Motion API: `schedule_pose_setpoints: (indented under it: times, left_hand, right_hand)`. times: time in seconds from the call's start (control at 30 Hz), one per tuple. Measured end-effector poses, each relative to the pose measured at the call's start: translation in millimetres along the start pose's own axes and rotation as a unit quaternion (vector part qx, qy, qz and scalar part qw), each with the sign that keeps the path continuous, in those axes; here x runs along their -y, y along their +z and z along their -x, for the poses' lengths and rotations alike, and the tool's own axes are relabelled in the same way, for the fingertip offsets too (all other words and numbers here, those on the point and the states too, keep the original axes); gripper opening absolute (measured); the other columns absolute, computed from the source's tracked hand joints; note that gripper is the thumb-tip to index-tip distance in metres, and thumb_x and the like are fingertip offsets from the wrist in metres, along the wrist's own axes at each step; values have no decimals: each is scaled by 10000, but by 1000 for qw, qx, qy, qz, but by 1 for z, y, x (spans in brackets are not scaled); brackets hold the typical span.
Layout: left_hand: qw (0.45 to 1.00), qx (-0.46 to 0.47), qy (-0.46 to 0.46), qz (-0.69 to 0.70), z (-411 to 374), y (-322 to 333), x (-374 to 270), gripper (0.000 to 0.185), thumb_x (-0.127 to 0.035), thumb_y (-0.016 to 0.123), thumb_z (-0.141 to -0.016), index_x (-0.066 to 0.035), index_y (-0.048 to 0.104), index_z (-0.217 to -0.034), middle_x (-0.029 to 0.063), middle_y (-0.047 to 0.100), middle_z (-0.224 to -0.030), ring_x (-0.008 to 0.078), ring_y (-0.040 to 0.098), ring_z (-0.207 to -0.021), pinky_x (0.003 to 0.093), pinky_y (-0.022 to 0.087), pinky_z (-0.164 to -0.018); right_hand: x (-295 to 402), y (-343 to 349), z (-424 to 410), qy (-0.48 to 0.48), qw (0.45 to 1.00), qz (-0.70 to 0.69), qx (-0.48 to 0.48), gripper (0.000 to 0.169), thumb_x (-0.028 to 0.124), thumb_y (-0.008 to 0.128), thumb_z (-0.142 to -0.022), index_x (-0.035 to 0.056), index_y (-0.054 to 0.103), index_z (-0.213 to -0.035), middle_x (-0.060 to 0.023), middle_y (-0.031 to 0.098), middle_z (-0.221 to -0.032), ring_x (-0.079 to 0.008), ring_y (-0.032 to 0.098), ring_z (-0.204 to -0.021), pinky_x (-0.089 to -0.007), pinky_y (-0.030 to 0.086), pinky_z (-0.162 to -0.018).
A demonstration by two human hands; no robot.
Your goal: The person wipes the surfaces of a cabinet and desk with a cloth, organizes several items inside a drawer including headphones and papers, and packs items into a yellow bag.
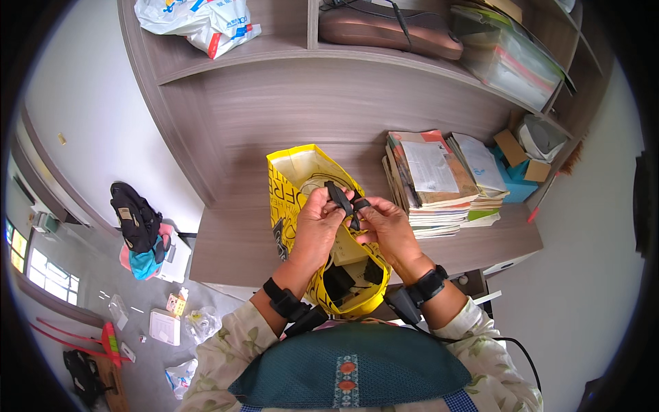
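Both my hands meet over the mouth of a yellow printed bag (282, 198) that stands on a wooden desk (231, 242). Between the fingers of my left hand (318, 221) is a black strap or folded cord (340, 198). My right hand (388, 226) pinches another part of the same black piece with thumb and forefinger. Inside the bag lie a coiled white cable (322, 183), a pale box (347, 250) and a black object (337, 283); my hands hide part of the contents. Exactly what the black piece belongs to cannot be made out.
Right of the bag rise stacks of books and papers (435, 175), beside a blue box (520, 185). A shelf (278, 49) above carries a plastic bag (206, 26) and a brown massage pillow (386, 31). A drawer (473, 288) stands open below the desk. Boxes (165, 327) lie on the floor.
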State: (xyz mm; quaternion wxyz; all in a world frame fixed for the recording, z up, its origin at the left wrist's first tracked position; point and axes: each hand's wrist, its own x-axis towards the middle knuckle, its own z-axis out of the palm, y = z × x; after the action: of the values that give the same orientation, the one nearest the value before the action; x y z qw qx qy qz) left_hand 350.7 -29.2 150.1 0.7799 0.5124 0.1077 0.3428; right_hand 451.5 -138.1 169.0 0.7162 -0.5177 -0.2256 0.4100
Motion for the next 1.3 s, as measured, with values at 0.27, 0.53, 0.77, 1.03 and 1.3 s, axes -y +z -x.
schedule_pose_setpoints:
  times: [0.27,0.53,0.77,1.03,1.3]
  left_hand:
    - [996,6,52,-72,12,5,2,203,123,510,-839,-35,422,-932,87,620,-980,119,612,-907,236,486,-738]
    - [982,-46,110,-149,8,-5,19,251,101,550,-821,-31,417,-989,61,578,-911,94,573,-827,226,467,-720]
    - [954,-25,142,-262,13,5,12,255,120,488,-821,1,440,-1041,98,612,-918,136,613,-858,253,484,-739]
    - [966,25,97,-237,17,0,26,509,96,542,-831,15,302,-1273,179,545,-1166,190,567,-1086,293,463,-911]
    - [936,18,134,-326,16,-10,36,593,94,539,-818,1,253,-1328,186,557,-1134,210,606,-1009,309,489,-854]
  right_hand:
    - [-2,-6,-9,-23,995,99,-22,212,186,531,-919,-18,582,-893,-41,558,-755,-119,599,-660,-245,564,-531]
    - [5,16,15,1,994,109,-2,277,253,516,-916,-7,606,-950,-77,608,-911,-168,621,-739,-271,556,-705]
    - [-7,5,23,-17,999,32,20,268,27,432,-918,29,595,-1131,-64,625,-977,-161,644,-851,-272,558,-741]
    - [-19,0,9,4,999,-30,21,237,153,510,-953,33,591,-1140,-58,655,-945,-144,661,-753,-226,559,-600]
    - [-34,11,6,-78,990,99,-63,201,82,601,-887,7,600,-1074,-27,623,-895,-82,595,-737,-219,527,-581]
